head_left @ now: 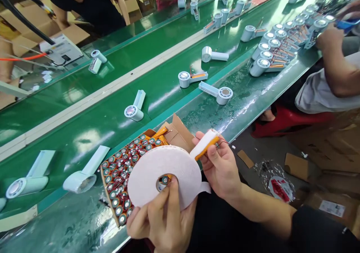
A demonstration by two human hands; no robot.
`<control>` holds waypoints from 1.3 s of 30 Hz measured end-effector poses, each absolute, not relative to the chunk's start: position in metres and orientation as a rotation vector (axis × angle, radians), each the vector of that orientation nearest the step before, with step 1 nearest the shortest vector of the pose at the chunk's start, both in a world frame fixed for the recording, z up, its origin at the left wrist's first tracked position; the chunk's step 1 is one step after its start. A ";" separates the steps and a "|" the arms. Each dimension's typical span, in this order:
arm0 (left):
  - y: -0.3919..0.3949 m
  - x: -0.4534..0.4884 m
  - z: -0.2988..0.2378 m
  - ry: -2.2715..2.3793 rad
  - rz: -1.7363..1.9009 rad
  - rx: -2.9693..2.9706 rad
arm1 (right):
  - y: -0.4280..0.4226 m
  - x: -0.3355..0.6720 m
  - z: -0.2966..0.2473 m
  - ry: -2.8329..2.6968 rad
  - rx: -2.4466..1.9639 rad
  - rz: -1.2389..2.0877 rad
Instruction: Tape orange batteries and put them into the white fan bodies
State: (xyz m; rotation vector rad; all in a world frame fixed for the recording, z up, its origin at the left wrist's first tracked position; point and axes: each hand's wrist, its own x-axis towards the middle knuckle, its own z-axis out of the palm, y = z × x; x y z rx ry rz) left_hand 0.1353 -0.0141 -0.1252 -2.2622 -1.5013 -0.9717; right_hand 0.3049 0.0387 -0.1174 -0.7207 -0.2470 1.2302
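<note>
My left hand (168, 219) grips a wide roll of white tape (146, 170), with fingers in its centre hole. In my right hand (221, 166) is an orange cylindrical battery (209, 148) with thin wires at one end. A white strip (204, 142) from the roll lies along the battery's upper side and still joins the roll's edge. Behind and left of the roll, a cardboard box (180, 133) holds many upright batteries (122, 218) with dark green ends and red wires. The roll hides part of this box.
Light blue handheld fan bodies (135, 111) lie along the green conveyor belt (84, 121). More fans (260, 66) stand grouped at the right, by a co-worker's arm (337, 65). Across the belt are other people and a white device (62, 50). A red stool (281, 121) is at right.
</note>
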 end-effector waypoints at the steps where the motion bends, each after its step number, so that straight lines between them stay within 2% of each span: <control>1: -0.018 0.136 -0.131 -1.504 -0.964 -2.334 | 0.042 0.311 -0.117 -0.243 -0.734 1.248; 4: -0.019 0.118 -0.138 -1.476 -0.816 -2.534 | 0.064 0.369 -0.110 -0.343 -0.784 1.149; 6: -0.012 0.086 -0.133 -1.528 -0.741 -2.452 | 0.084 0.427 -0.106 -0.342 -0.757 0.814; 8: -0.001 0.046 -0.120 -1.594 -0.672 -2.366 | 0.097 0.479 -0.105 -0.330 -0.795 0.646; 11: 0.026 -0.005 -0.093 -1.629 -0.617 -2.483 | 0.091 0.511 -0.119 -0.367 -0.963 0.740; 15: 0.105 0.001 -0.062 -1.693 -0.701 -2.483 | 0.068 0.484 -0.151 -0.336 -1.088 0.964; 17: 0.164 0.037 -0.053 -1.766 -0.434 -2.499 | 0.065 0.465 -0.161 -0.296 -1.035 1.045; 19: 0.226 0.078 -0.049 -1.828 0.037 -2.486 | 0.065 0.451 -0.164 -0.265 -0.965 1.103; 23: 0.313 0.133 -0.062 -1.862 0.324 -2.514 | 0.063 0.441 -0.159 -0.227 -0.922 1.146; 27: 0.338 0.145 -0.085 -1.828 0.549 -2.596 | 0.052 0.453 -0.157 -0.233 -0.973 1.126; 32: 0.346 0.134 -0.100 -1.646 0.558 -2.810 | 0.063 0.442 -0.135 -0.301 -0.936 1.137; 36: 0.357 0.129 -0.093 -1.608 0.570 -2.932 | 0.129 0.394 -0.116 -0.714 -0.900 1.188; 39: 0.361 0.127 -0.087 -1.603 0.544 -2.963 | 0.198 0.357 -0.118 -1.175 -0.938 1.082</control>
